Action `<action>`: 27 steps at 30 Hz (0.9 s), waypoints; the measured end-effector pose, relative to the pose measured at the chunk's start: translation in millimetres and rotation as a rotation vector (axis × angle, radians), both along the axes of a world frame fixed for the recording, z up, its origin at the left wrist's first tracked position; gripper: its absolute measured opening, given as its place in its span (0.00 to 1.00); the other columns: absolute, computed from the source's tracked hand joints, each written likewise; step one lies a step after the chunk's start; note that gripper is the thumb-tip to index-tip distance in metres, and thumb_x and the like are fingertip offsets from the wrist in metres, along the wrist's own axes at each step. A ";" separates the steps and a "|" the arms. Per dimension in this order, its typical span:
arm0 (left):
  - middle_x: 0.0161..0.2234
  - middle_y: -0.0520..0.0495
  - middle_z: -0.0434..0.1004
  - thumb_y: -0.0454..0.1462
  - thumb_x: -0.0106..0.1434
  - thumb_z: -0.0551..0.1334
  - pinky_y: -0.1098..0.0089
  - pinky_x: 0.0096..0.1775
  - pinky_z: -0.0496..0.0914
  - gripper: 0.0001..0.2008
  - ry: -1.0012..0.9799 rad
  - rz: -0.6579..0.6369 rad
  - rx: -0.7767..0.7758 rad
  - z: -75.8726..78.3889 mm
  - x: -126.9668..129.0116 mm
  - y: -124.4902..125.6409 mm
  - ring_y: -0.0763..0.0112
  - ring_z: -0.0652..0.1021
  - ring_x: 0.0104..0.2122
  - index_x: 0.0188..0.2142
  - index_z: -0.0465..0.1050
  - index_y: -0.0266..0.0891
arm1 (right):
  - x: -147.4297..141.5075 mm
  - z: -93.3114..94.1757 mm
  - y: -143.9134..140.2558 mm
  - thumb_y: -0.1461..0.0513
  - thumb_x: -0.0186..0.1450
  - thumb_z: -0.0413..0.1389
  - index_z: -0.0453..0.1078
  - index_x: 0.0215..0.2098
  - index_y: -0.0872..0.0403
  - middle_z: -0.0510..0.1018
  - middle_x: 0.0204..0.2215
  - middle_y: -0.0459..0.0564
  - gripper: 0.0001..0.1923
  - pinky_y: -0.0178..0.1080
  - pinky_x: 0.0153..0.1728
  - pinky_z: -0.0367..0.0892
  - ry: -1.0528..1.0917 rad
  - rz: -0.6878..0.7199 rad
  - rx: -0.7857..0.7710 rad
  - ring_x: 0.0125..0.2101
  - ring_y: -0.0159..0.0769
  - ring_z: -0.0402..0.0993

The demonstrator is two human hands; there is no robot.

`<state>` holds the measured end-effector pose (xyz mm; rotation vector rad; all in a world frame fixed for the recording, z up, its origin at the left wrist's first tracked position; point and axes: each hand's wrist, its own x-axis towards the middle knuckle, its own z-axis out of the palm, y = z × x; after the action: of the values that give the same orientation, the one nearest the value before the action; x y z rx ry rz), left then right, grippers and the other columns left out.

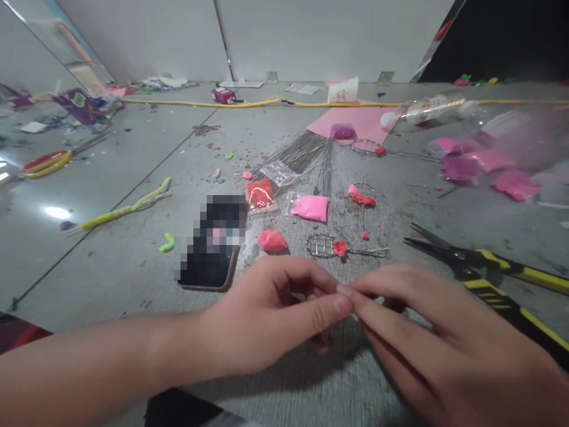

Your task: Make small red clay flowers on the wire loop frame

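Observation:
My left hand (284,320) and my right hand (431,332) meet fingertip to fingertip above the grey surface. Thumb and fingers of both are pinched together, and whatever lies between them is too small or hidden to make out. Just beyond them rests a small racket-shaped wire piece (320,245) with a red clay flower (340,248) on it. A lump of coral-red clay (272,241) sits beyond my left hand. Behind it are a packet of red clay (259,194) and a packet of pink clay (310,207). Another wire piece (362,198) carries pink and red clay.
A phone (211,249) lies left of the clay. Yellow-black pliers (471,261) lie open at right. Thin wires (306,155) fan out from pink paper (362,118). Farther back are a plastic bottle (435,108) and a yellow cable (200,105); scissors (48,163) lie left.

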<state>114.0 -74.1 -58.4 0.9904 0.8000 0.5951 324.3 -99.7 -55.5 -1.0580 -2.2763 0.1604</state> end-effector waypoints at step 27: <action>0.40 0.38 0.75 0.34 0.68 0.61 0.62 0.34 0.70 0.09 1.597 -0.248 1.470 12.0 -43.7 23.2 0.54 0.75 0.40 0.42 0.80 0.39 | 7.9 -10.3 8.0 0.60 0.65 0.65 0.80 0.39 0.45 0.86 0.30 0.42 0.04 0.31 0.27 0.81 0.382 -0.254 -0.420 0.26 0.35 0.84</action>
<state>70.3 -50.9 -46.4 3.0244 1.5641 -0.0919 332.2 -91.7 -65.8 -1.3808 -1.7852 0.6954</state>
